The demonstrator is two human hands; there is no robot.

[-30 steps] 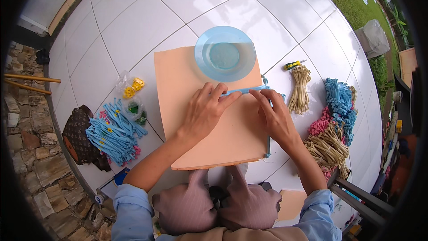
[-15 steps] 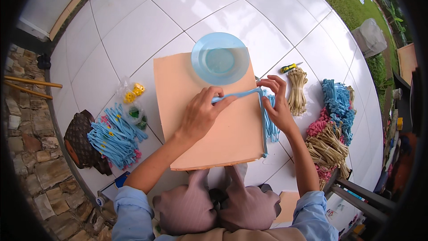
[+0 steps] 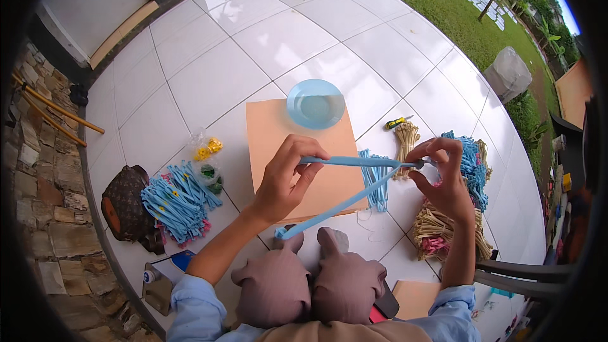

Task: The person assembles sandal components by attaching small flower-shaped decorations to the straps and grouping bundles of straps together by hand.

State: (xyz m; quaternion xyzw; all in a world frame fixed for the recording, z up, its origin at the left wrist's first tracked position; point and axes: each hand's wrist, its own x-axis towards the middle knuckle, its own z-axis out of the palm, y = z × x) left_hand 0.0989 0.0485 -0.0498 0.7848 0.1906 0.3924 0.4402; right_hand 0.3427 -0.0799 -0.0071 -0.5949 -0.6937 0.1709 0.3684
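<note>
A long light-blue fabric strap (image 3: 354, 161) is stretched between my two hands above a peach-coloured board. My left hand (image 3: 285, 180) pinches one stretch of it between thumb and fingers. Over at the right, my right hand (image 3: 446, 177) is closed on the strap's folded part. A small dark metallic piece shows at those fingertips; its kind is unclear. From there the strap's other length slants down left, its end hanging over my knees. Under the hands lies the board (image 3: 266, 133), and a translucent blue plate (image 3: 315, 113) rests on its far edge.
Right of the board are blue straps (image 3: 376, 183), a beige strap bundle (image 3: 405, 139), a screwdriver (image 3: 396, 123) and a beige pile (image 3: 437, 221). To the left lie finished-looking blue straps (image 3: 180, 199), bagged yellow pieces (image 3: 209, 148) and a brown bag (image 3: 126, 199).
Both hands have lifted the strap nearer to me, and my right hand has moved right. The strap's loose length has swung from the board's right edge to slant down left. The view has shifted.
</note>
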